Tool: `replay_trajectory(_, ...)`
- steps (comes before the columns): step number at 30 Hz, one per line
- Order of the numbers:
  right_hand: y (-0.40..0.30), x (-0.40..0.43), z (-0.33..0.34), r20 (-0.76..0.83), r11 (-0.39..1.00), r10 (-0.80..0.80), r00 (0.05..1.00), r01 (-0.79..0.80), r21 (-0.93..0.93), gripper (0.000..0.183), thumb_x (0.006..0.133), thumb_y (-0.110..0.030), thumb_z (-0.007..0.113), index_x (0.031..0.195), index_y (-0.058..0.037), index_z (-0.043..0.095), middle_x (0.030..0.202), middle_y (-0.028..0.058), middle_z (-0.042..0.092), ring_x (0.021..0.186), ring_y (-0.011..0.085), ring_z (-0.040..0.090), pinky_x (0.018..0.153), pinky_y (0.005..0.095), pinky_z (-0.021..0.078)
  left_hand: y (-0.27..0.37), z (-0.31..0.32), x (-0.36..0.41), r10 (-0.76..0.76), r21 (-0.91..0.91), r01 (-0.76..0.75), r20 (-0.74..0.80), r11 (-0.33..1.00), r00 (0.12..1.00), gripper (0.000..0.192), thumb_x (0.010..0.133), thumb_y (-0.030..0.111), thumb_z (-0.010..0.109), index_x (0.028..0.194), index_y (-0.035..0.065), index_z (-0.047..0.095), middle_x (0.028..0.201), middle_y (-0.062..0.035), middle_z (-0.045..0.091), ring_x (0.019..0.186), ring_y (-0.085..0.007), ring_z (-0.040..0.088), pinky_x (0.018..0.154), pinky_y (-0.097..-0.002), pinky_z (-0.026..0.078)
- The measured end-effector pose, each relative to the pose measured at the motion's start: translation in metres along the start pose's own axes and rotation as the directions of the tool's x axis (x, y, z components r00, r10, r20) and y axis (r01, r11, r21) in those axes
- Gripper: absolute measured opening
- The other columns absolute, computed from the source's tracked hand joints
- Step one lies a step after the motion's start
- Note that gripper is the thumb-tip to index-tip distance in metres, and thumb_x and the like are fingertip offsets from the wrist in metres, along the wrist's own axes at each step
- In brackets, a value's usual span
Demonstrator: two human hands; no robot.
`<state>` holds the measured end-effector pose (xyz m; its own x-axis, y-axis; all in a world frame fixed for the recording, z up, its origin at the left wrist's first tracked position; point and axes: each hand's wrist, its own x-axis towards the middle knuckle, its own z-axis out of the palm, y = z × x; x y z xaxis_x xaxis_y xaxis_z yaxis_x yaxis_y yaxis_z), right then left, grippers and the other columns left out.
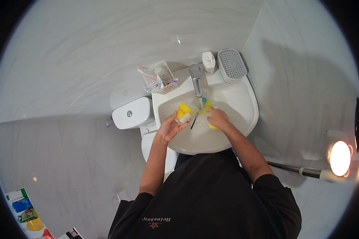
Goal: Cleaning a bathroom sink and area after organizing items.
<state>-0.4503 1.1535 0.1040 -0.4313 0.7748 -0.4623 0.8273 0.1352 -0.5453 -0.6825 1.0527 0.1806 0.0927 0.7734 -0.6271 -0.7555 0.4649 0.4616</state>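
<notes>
My left hand (170,127) holds a clear plastic cup-like container (184,111) with a yellow label bearing writing, tilted over the left part of the white washbasin (185,146). Water runs from the chrome faucet (195,78) beside it. My right hand (218,117) is low in the basin, fingers curled by a translucent yellow item (208,105); whether it grips this is hidden. More yellow (214,126) shows below that hand. A small teal cap-like piece (204,99) lies near the stream. A thin dark stick, perhaps a brush (194,122), lies between my hands.
Behind the basin stand a white pump bottle (208,63) and a grey-lidded box (232,65). A white basket (169,87) of toothbrushes and tubes sits on the left rim. The toilet (134,113) adjoins the left side. A bright lamp (340,158) is at right.
</notes>
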Motion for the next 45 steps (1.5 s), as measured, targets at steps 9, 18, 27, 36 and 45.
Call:
replay_trajectory(9, -0.048, -0.011, 0.05, 0.152, 0.974, -0.159, 0.975, 0.18, -0.137, 0.035, 0.084, -0.025, 0.061, 0.111, -0.003, 0.064, 0.101, 0.0204, 0.069, 0.095, 0.0352, 0.068, 0.083, 0.046, 0.053, -0.017, -0.01, 0.047, -0.027, 0.065, 0.02, 0.112, 0.998, 0.993, 0.05, 0.09, 0.016, 0.063, 0.133, -0.0044, 0.046, 0.13, -0.0155, 0.055, 0.117, -0.0271, 0.057, 0.101, -0.041, 0.047)
replay_trajectory(18, -0.041, -0.018, 0.037, 0.264, 0.945, -0.148, 0.953, 0.215, -0.248, 0.023, 0.085, -0.017, 0.054, 0.091, -0.0022, 0.07, 0.097, 0.018, 0.07, 0.09, 0.0335, 0.069, 0.081, 0.0451, 0.0541, -0.02, 0.004, 0.088, 0.029, 0.6, -0.069, 0.077, 0.797, 0.997, 0.068, 0.077, 0.01, 0.075, 0.136, -0.0016, 0.042, 0.123, -0.0105, 0.058, 0.112, -0.0213, 0.057, 0.097, -0.0334, 0.046)
replay_trajectory(27, -0.016, -0.025, 0.012, 0.216, 0.949, 0.041, 0.976, 0.029, -0.314, 0.02, 0.082, -0.014, 0.056, 0.091, -0.0059, 0.071, 0.094, 0.0177, 0.071, 0.093, 0.0335, 0.068, 0.082, 0.0448, 0.0535, -0.026, 0.016, 0.101, 0.305, 0.727, -0.349, 0.2, 0.591, 0.931, 0.083, 0.066, 0.003, 0.084, 0.137, 0.0032, 0.04, 0.126, -0.01, 0.056, 0.117, -0.0218, 0.055, 0.103, -0.0331, 0.043)
replay_trajectory(36, 0.014, -0.047, -0.041, 0.073, 0.998, 0.054, 0.996, -0.05, -0.047, 0.018, 0.081, -0.01, 0.056, 0.098, -0.0099, 0.063, 0.092, 0.0158, 0.07, 0.089, 0.0382, 0.067, 0.077, 0.048, 0.0514, -0.022, 0.012, 0.099, 0.389, 0.747, -0.436, 0.256, 0.501, 0.885, 0.083, 0.067, 0.001, 0.084, 0.138, 0.0048, 0.041, 0.129, -0.0089, 0.054, 0.122, -0.0224, 0.051, 0.106, -0.0356, 0.04)
replay_trajectory(45, 0.025, -0.006, -0.027, -0.174, 0.979, 0.033, 0.984, -0.066, -0.191, 0.029, 0.083, -0.005, 0.053, 0.111, -0.0096, 0.062, 0.102, 0.021, 0.064, 0.09, 0.0389, 0.066, 0.079, 0.0488, 0.0523, -0.016, 0.015, 0.091, 0.459, 0.896, -0.389, 0.259, 0.215, 0.85, 0.082, 0.064, 0.002, 0.085, 0.136, 0.003, 0.044, 0.129, -0.0127, 0.056, 0.122, -0.0253, 0.054, 0.106, -0.034, 0.041)
